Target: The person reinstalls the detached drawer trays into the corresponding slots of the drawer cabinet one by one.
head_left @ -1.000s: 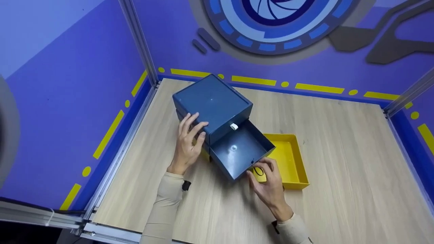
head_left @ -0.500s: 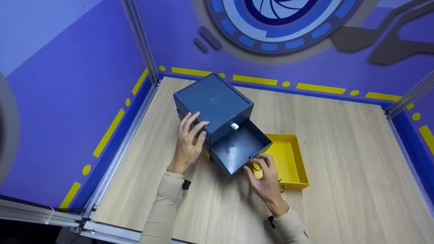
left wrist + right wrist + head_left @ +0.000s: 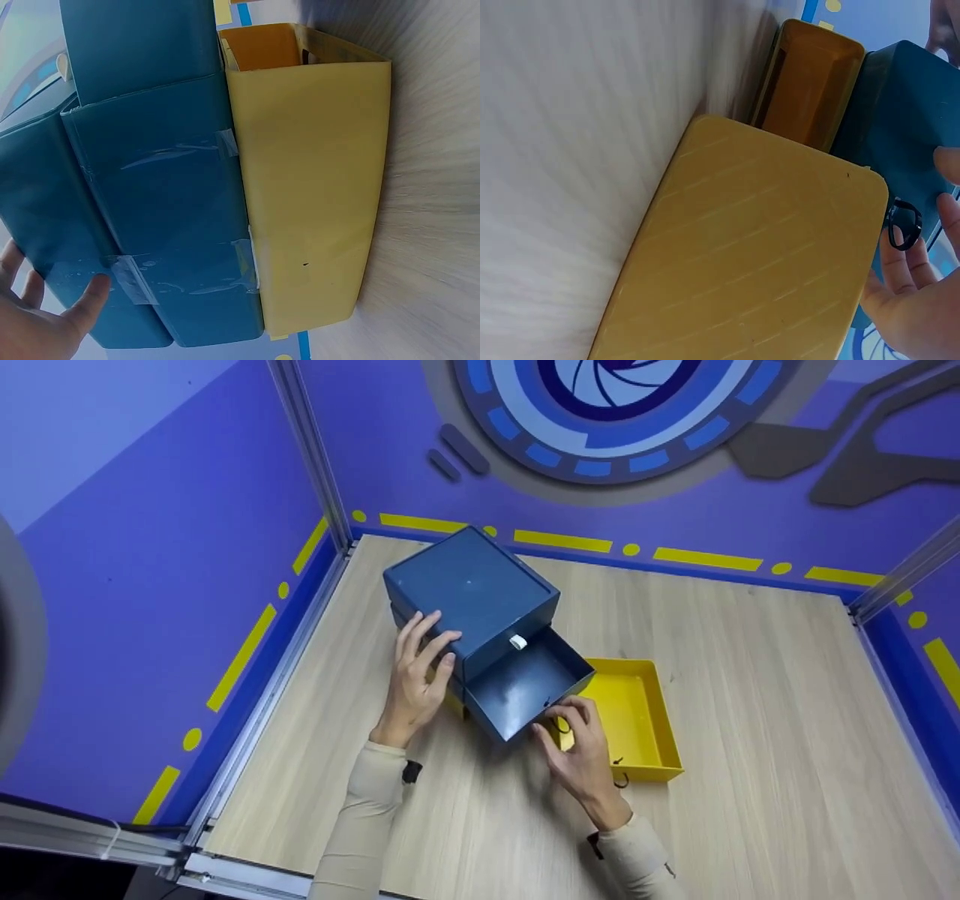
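A drawer stack stands on the table, with two dark blue units (image 3: 471,585) on top of a yellow unit (image 3: 307,195). My left hand (image 3: 414,679) rests with spread fingers on the near left side and top edge of the upper blue unit. The middle unit's blue drawer (image 3: 529,682) sticks partway out, with nothing inside it. At its front, the fingertips of my right hand (image 3: 585,754) touch the face beside a black loop pull (image 3: 905,225). The top drawer is closed and has a white tab pull (image 3: 518,642).
A yellow drawer (image 3: 660,712) lies on the wooden table (image 3: 765,720) just right of the stack, partly behind my right hand. A black loop hangs from its front. The yellow unit's open slot (image 3: 810,86) shows bare inside. Purple walls (image 3: 225,495) bound the table.
The blue drawer has slid a little further into its unit, and my right hand has moved with it, up and left. My left hand stays in place.
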A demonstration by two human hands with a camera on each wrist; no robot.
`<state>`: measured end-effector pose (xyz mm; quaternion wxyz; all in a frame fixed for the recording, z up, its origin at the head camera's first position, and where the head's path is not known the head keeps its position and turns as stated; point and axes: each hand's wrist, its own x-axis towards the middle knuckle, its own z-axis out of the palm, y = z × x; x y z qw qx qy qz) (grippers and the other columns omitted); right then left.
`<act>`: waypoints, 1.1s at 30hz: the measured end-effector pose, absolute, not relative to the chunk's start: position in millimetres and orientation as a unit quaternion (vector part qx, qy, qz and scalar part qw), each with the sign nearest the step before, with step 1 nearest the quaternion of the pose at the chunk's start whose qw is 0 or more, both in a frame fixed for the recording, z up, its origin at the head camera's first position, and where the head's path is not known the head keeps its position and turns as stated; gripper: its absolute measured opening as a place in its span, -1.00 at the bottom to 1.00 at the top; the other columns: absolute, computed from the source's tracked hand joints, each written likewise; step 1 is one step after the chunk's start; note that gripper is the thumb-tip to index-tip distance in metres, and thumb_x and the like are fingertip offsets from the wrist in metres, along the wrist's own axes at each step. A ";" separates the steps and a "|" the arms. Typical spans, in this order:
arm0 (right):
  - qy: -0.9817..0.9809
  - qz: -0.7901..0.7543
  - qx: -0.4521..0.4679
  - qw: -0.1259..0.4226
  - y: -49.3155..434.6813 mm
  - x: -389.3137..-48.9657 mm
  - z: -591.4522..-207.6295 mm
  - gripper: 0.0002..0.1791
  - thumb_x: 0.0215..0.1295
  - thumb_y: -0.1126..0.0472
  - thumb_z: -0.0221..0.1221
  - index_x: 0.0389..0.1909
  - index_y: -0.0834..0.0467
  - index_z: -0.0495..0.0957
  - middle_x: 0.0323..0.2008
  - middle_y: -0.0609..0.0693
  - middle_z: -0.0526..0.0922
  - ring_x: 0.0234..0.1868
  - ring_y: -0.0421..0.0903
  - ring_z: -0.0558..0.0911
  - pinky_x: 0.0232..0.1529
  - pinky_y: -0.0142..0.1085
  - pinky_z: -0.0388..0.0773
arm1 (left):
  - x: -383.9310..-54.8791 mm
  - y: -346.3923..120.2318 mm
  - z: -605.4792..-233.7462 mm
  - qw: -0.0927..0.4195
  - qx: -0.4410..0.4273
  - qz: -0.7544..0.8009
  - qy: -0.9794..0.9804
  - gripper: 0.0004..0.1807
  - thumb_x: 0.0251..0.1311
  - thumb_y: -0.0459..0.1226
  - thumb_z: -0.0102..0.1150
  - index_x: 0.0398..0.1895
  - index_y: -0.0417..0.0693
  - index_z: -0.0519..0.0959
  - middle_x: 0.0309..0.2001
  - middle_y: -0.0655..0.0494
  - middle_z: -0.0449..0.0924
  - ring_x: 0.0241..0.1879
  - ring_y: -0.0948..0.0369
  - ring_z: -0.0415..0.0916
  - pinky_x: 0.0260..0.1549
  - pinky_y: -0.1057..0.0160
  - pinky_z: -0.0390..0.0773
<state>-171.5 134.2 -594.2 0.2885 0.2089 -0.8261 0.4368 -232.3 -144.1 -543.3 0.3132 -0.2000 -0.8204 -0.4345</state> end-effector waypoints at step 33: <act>-0.853 0.431 0.144 0.257 99.0 -186.0 -598.9 -0.70 0.24 0.22 0.53 -0.08 0.14 0.68 0.12 0.17 0.55 0.14 0.04 0.60 0.20 -0.08 0.65 | -231.9 -144.2 -544.3 0.314 -0.199 -0.431 -0.822 -0.65 0.47 -0.32 0.20 0.25 0.08 0.68 0.54 -0.13 0.39 0.62 -0.23 0.12 0.52 -0.45 0.13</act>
